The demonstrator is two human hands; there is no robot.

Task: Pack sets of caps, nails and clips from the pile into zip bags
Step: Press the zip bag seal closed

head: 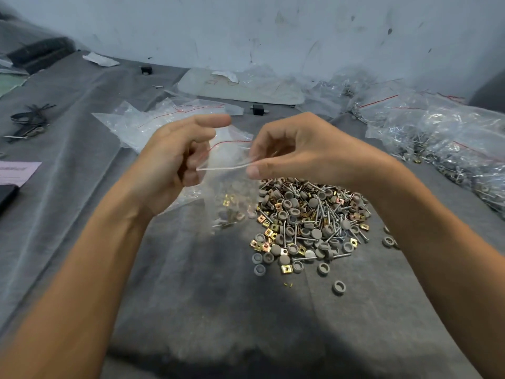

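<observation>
Both hands hold a clear zip bag (232,187) with a red line at its mouth, hanging above the grey cloth. My left hand (175,160) pinches the bag's left top edge, and my right hand (297,149) pinches the right end of the zip strip. Gold clips, grey caps and nails sit at the bottom of the bag. A pile (308,222) of grey caps, gold clips and silver nails lies on the cloth just right of the bag, below my right hand.
A heap of filled zip bags (442,138) lies at the right. Empty zip bags (153,119) are spread behind my left hand. Loose caps (338,287) are scattered near the pile. A pink paper (16,172) and black clips (30,119) lie at the left.
</observation>
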